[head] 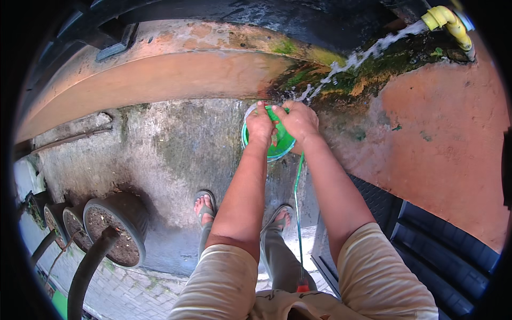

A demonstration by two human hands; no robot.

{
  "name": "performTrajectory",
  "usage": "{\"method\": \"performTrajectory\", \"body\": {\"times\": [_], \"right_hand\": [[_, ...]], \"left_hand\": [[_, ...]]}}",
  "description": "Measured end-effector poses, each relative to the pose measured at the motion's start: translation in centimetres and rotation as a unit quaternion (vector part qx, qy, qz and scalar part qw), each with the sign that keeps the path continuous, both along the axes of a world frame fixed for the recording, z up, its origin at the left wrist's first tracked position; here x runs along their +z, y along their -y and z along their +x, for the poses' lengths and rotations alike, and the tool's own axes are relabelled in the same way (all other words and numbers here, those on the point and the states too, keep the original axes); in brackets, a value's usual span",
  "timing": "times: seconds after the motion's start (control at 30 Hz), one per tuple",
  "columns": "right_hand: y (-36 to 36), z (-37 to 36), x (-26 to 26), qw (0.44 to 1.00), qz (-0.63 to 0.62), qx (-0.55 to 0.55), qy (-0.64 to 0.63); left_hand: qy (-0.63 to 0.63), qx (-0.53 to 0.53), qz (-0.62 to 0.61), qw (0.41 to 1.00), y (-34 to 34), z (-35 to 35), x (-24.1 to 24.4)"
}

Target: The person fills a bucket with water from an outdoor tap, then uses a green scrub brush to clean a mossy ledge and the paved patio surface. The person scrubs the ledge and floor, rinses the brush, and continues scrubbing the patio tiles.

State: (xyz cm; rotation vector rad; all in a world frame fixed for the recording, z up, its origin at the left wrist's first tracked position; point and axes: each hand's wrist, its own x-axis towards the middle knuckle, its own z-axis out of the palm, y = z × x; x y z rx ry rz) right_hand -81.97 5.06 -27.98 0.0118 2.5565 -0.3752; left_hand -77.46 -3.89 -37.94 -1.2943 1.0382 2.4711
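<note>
Both my hands are together over a green bucket [285,146] on the concrete floor by the wall. My left hand [260,124] has its fingers curled at the bucket's left side, with a small reddish thing below them. My right hand [299,120] bends over the bucket's right side, its thumb towards my left hand. What the fingers grip is largely hidden. Water [340,66] streams from a yellow pipe elbow [438,18] at the upper right and falls just behind my right hand. A thin green rod or handle [297,192] runs from near the bucket down towards my body.
Several potted plants in black pots [138,224] stand at the lower left. An orange wall [444,152] rises on the right, above a dark ridged metal surface [436,248]. A mossy ledge [286,46] runs behind the bucket. My sandalled feet are on the concrete.
</note>
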Motion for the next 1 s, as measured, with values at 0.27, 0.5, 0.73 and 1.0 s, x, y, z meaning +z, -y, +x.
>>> {"method": "performTrajectory", "body": {"times": [0.27,0.5,0.73,1.0], "right_hand": [[-1.5,-1.5,-1.1,0.816,-0.399,-0.378,0.181],[-0.5,3.0,-1.9,0.907,-0.294,-0.283,0.107],[-0.2,2.3,-3.8,0.993,-0.082,-0.069,-0.052],[-2.8,12.2,3.3,0.919,-0.285,-0.185,0.198]], "left_hand": [[-0.046,0.172,0.017,0.984,1.0,0.1,0.9],[-0.032,0.207,0.094,0.973,2.2,-0.1,-1.7],[-0.116,-0.141,0.079,0.98,-1.3,-1.7,2.0],[0.056,0.061,0.067,0.994,2.2,-3.8,2.8]]}}
